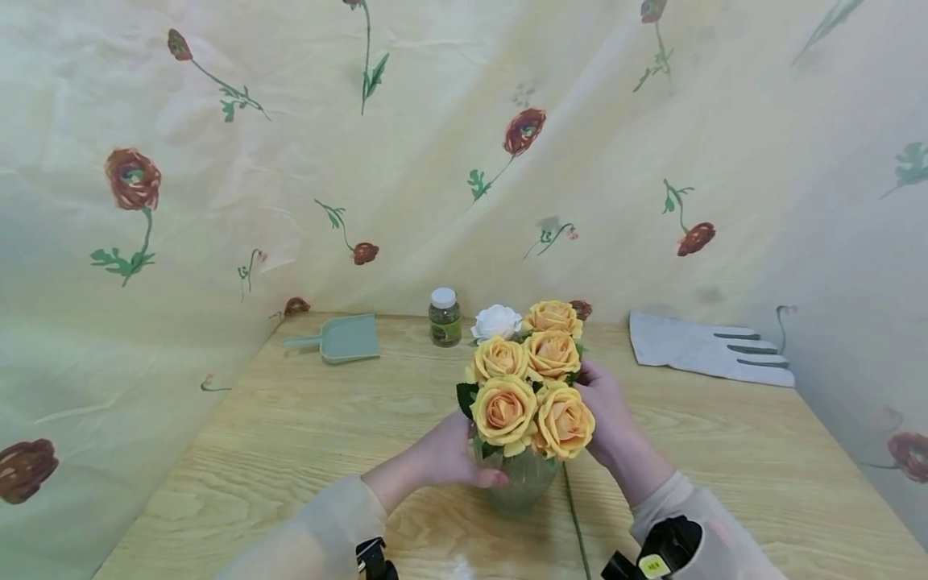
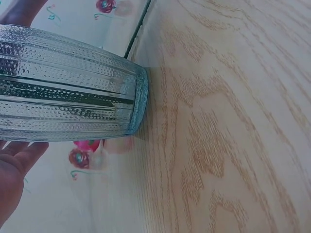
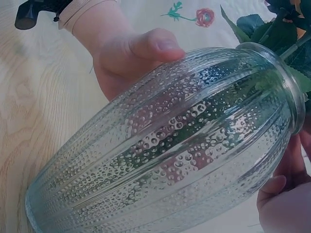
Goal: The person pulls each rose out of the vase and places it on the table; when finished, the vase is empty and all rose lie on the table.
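A ribbed, dimpled glass vase stands on the table with several yellow roses and a white rose above it. My left hand grips the vase's side, its thumb laid along the glass. On the other side my right hand is at the neck, fingers bent among the leaves under the blooms. In the right wrist view that hand is close by the rim; I cannot tell whether it pinches a stem. A long green stem runs from beside the vase toward me.
Behind the flowers stands a jar with a white lid. A green dustpan lies at the back left of the wooden table. At the back right is a pale, flat glove-like piece. Flower-printed cloth hangs around the table.
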The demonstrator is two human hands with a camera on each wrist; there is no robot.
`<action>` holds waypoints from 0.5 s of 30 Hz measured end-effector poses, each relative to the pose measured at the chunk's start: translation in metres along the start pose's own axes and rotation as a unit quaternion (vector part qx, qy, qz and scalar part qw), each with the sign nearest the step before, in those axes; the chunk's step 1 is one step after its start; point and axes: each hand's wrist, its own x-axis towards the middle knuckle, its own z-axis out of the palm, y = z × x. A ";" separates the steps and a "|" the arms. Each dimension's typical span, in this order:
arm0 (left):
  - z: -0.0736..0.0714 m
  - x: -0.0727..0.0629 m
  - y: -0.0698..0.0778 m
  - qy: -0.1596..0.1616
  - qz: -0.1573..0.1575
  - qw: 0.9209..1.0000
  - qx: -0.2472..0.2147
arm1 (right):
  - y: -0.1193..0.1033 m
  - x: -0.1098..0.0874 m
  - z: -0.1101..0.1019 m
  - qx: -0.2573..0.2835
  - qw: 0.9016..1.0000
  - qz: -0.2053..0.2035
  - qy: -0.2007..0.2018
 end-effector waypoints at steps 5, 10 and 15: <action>-0.002 0.000 0.017 -0.003 -0.026 1.000 0.000 | -0.002 -0.001 0.000 0.003 1.000 -0.015 -0.022; -0.004 -0.001 0.029 -0.004 -0.044 0.999 -0.006 | -0.002 0.002 0.000 0.020 0.997 -0.026 -0.065; 0.000 0.000 0.011 0.002 -0.050 0.999 0.003 | -0.004 0.003 0.000 0.044 0.994 -0.029 -0.098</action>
